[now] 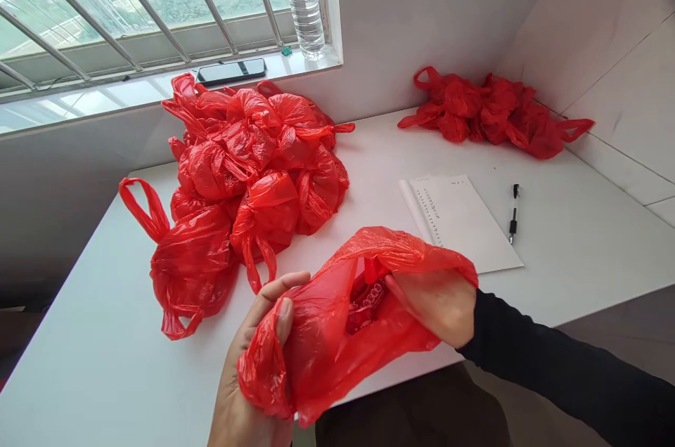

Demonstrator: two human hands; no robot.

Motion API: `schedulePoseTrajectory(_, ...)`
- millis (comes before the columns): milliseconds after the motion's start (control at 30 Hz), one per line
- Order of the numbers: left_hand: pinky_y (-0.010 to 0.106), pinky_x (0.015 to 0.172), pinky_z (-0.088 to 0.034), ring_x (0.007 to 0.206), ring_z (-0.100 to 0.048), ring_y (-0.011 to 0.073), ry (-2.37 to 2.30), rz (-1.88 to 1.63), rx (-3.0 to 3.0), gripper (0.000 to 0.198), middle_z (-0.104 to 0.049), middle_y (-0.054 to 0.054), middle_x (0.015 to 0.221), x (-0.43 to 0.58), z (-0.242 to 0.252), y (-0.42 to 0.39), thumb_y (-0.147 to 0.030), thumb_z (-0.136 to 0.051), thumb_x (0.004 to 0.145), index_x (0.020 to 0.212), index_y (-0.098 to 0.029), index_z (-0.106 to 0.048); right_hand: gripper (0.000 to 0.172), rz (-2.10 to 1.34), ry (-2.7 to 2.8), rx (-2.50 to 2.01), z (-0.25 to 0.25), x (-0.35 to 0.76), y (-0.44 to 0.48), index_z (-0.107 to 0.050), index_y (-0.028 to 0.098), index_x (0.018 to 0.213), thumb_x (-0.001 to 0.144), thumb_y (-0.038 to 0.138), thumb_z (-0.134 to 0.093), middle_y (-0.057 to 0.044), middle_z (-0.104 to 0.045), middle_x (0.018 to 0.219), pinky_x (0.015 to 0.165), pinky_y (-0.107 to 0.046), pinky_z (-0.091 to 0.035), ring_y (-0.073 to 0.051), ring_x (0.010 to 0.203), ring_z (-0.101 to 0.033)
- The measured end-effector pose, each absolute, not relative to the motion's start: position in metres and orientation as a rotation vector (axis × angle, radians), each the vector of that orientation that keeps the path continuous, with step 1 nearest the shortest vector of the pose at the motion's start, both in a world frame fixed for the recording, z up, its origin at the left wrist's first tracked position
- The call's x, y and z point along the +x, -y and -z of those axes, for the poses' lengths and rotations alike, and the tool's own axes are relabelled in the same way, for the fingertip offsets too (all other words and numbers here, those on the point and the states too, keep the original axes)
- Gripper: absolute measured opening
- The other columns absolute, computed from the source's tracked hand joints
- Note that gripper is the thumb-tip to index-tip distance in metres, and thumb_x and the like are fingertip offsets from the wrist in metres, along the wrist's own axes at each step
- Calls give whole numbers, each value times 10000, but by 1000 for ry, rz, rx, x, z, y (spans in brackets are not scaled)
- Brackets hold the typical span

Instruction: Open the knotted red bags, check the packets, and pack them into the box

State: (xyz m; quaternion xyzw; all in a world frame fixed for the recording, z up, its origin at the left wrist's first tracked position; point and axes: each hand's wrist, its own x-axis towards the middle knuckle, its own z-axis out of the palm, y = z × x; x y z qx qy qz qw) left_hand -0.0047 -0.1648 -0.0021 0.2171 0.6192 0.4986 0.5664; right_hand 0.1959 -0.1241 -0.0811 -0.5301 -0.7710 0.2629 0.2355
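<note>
Along the left of the bench, a heap of red bags leaned together, piled perhaps because the soft bundles propped one another up. Their plastic was thin, glossy and crinkled, pulled into rounded lumps with looped handles sticking out. Behind them on the sill, the phone lay flat, probably for safe keeping off the work surface; it was a dark, smooth slab.

Near the front, the left hand pinched a bunched wad of plastic between thumb and fingers, seemingly to steady the held bag and keep its mouth gaping. The bottle stood upright on the sill, clear and ribbed, beside the window frame. The held bag hung at the bench's near edge between both hands, its film creased at the left and stretched sheer at the right. Inside showed a red packet with pale print.

The right hand reached into the bag, veiled by the film; whether its fingers gripped anything, I cannot tell. Beyond it lay the notebook, flat and matte with rows of writing, then a smaller cluster of red bags near the corner, crumpled and knotted. The pen, slim with a black grip, lay just beside the notebook, likely within easy reach for writing
</note>
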Motion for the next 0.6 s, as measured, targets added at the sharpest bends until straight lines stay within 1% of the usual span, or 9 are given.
schedulePoseTrajectory(100, 186, 474, -500, 487, -603, 112, -1470, -1187, 493, 539, -670, -24, 722, -6, 8, 163, -443, -872, 650, 1105, -256, -651, 255, -614, 2253, -1584, 79, 192, 119, -644, 203, 1062, 976, 175, -406, -98, -705, 1024, 808, -435, -557, -280, 942, -680)
schedulePoseTrajectory(167, 172, 491, -494, 482, -579, 90, -1441, -1192, 535, 558, -651, -43, 731, -10, 16, 164, -423, -896, 624, 1086, -274, -622, 267, -534, 2362, -1693, 76, 188, 118, -615, 160, 1153, 951, 141, -441, -130, -705, 1009, 729, -427, -532, -304, 887, -686)
schedulePoseTrajectory(233, 170, 514, -496, 491, -558, 80, -1391, -1197, 572, 541, -619, -53, 717, -13, 22, 165, -413, -905, 617, 1040, -267, -602, 338, -513, 2500, -1733, 75, 183, 120, -558, 160, 1269, 950, 118, -453, -113, -716, 951, 606, -363, -466, -281, 771, -691)
schedulePoseTrajectory(300, 172, 532, -498, 513, -542, 81, -1340, -1210, 568, 486, -585, -59, 702, -13, 25, 165, -408, -894, 639, 983, -261, -584, 401, -580, 2621, -1612, 76, 178, 125, -488, 202, 1352, 957, 129, -478, -70, -721, 917, 519, -320, -358, -241, 670, -676)
schedulePoseTrajectory(367, 168, 514, -483, 520, -513, 80, -1321, -1220, 530, 411, -547, -63, 686, -11, 25, 164, -399, -877, 669, 910, -259, -574, 391, -629, 2715, -1473, 77, 175, 129, -494, 238, 1326, 946, 150, -519, -32, -712, 888, 486, -314, -258, -210, 607, -650)
schedulePoseTrajectory(433, 179, 498, -485, 516, -491, 84, -1328, -1222, 500, 352, -519, -63, 670, -10, 25, 163, -399, -862, 692, 842, -253, -579, 280, -676, 2772, -1419, 78, 172, 131, -561, 236, 1207, 936, 168, -545, -21, -701, 862, 491, -318, -220, -200, 611, -644)
schedulePoseTrajectory(500, 214, 522, -525, 543, -536, 113, -1333, -1222, 493, 308, -543, -55, 679, -12, 26, 163, -424, -841, 715, 855, -264, -617, 174, -756, 2751, -1434, 76, 170, 132, -602, 224, 1098, 936, 181, -558, -25, -704, 874, 512, -315, -252, -203, 672, -663)
schedulePoseTrajectory(533, 236, 552, -552, 580, -582, 136, -1336, -1225, 494, 304, -579, -50, 701, -14, 28, 164, -437, -832, 723, 902, -279, -642, 145, -807, 2706, -1448, 74, 170, 132, -613, 222, 1074, 942, 194, -562, -29, -710, 895, 530, -311, -285, -207, 710, -674)
schedulePoseTrajectory(600, 268, 613, -586, 691, -668, 183, -1359, -1253, 487, 361, -657, -39, 777, -17, 30, 165, -438, -826, 727, 1027, -314, -669, 138, -890, 2592, -1487, 71, 169, 131, -635, 222, 1070, 963, 217, -548, -35, -722, 931, 573, -307, -356, -212, 763, -685)
